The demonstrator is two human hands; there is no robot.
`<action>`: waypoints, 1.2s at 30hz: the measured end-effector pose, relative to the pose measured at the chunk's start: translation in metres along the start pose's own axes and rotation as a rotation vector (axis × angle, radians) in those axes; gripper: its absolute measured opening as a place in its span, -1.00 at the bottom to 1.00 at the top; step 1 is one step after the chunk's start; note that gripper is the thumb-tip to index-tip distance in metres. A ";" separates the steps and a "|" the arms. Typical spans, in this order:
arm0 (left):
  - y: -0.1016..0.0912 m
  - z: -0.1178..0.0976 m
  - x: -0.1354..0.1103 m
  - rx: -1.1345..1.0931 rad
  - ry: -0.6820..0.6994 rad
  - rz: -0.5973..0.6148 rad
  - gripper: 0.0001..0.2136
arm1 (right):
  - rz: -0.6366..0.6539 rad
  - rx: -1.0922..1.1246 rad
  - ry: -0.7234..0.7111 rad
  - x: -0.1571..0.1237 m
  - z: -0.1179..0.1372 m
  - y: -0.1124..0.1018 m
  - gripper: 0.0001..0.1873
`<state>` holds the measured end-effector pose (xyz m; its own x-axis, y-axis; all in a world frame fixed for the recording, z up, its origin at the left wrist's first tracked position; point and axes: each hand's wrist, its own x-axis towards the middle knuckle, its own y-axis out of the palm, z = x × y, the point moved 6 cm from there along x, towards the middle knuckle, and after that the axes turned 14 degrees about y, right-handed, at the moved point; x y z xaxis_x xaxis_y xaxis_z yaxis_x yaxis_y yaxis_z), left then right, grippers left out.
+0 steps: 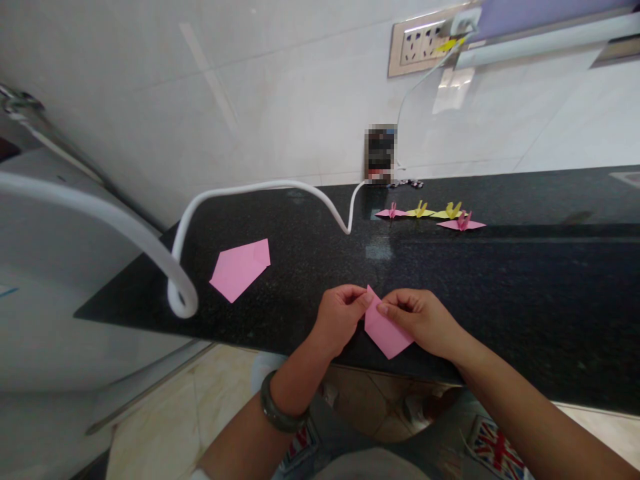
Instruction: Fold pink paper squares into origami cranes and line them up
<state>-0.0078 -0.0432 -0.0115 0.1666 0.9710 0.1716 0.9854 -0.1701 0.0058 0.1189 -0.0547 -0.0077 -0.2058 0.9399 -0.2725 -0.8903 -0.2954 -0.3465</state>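
Near the counter's front edge, a partly folded sheet of pink origami paper (389, 333) is held between my two hands. My left hand (343, 317) pinches its upper left edge with thumb and fingers. From the other side, my right hand (420, 317) closes on the paper close to the top point, the thumb lying on it. The curled fingers of both hands are partly hidden. Off to the left lies a second folded piece of pink paper (241, 270), flat on the counter and touched by neither hand.
Several folded paper cranes, among them a pink crane (463, 223) and a yellow crane (421, 210), stand toward the back of the black counter (310, 267). A phone (381, 153) leans on the wall. A thick white flexible stand (280, 185) loops across the left. Above is a socket panel (417, 45).
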 end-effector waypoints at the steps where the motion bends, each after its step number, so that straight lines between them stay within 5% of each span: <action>1: -0.001 -0.001 0.000 0.021 0.013 -0.012 -0.80 | 0.000 0.001 0.001 0.000 0.000 0.000 -0.71; 12: -0.005 -0.004 -0.008 0.121 0.096 -0.194 -0.80 | -0.017 -0.009 -0.001 -0.001 0.002 0.000 -0.72; 28: -0.002 -0.005 -0.001 -0.019 0.023 -0.057 -0.82 | 0.016 0.009 0.010 -0.001 -0.001 0.002 -0.74; 36: -0.003 -0.004 -0.001 -0.010 0.029 -0.083 -0.82 | 0.012 -0.001 -0.002 -0.001 -0.002 0.002 -0.73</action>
<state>-0.0110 -0.0449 -0.0074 0.0829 0.9765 0.1988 0.9954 -0.0908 0.0307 0.1182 -0.0568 -0.0103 -0.2179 0.9365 -0.2747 -0.8873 -0.3073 -0.3438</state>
